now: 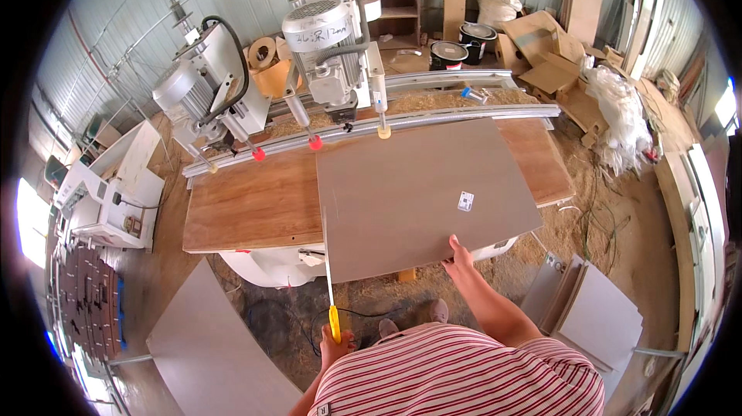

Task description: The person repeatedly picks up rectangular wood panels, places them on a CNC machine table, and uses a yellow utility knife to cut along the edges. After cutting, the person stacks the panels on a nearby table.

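A grey-brown flat panel (417, 192) with a small white label lies on the wooden machine table and overhangs its front edge. My right hand (457, 258) grips the panel's near edge, thumb on top and fingers mostly hidden beneath. Low at the left, my left hand (334, 346) is closed around a yellow tape measure (335, 325). Its pale blade (328, 261) runs out from the case along the panel's left edge. Behind the panel, a cream-tipped clamp rod (384, 130) of the drilling machine comes down close to its far edge.
Two motor heads (323, 33) stand over a metal rail (433, 116), with red-tipped rods (315, 142) at the left. A large grey panel (216, 346) leans at lower left; stacked panels (595, 315) stand at lower right. Sawdust, cables (607, 223), cardboard boxes (553, 37) and plastic wrap (618, 118) lie right.
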A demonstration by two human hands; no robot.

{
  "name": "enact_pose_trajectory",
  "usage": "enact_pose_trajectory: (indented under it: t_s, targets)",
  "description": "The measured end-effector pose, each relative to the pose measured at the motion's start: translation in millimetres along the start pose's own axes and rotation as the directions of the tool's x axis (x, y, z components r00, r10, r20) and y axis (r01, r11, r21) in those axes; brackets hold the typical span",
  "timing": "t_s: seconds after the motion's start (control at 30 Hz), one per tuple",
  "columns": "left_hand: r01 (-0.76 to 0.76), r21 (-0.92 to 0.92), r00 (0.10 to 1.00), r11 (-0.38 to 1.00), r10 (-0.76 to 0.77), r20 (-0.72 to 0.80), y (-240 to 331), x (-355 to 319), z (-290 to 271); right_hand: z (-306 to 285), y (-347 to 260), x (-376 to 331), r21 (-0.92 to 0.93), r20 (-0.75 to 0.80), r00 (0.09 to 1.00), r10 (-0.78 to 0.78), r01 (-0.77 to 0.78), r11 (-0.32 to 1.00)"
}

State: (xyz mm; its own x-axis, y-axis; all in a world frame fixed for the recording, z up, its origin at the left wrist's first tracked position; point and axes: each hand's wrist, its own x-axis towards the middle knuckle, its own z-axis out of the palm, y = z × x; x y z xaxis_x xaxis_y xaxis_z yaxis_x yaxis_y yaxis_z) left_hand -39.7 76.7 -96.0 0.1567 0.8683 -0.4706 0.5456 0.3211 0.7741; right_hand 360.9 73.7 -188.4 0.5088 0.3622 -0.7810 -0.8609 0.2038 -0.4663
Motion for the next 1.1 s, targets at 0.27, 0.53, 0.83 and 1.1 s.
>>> enact_pose_trajectory:
  t_s: [0.27, 0.53, 0.83, 1.1]
  targets:
    - [0.12, -0.066, 0.992, 0.991, -0.121, -0.021, 19.5, -24.4, 3.2, 46.5, 22.0, -1.0, 0.105, -0.106, 0.994, 0.007, 0.004, 0.994]
    - [0.154, -0.495, 0.988, 0.855, -0.131, 0.081, -66.8, -8.7, -59.2, 68.4, 30.1, -30.6, 0.017, -0.205, 0.978, -0.032, 0.036, 0.999]
    - [-0.273, 0.239, 0.961, 0.932, 0.252, 0.113, -17.5, -14.2, -121.7, 61.8, 40.1, 0.1, 0.12, -0.174, 0.983, -0.065, 0.087, 0.989]
    - [-0.084, 0.243, 0.996, 0.966, 0.077, 0.038, 20.7, -21.3, -132.0, 55.9, 44.6, 7.5, 0.114, -0.132, 0.985, -0.107, 0.122, 0.986]
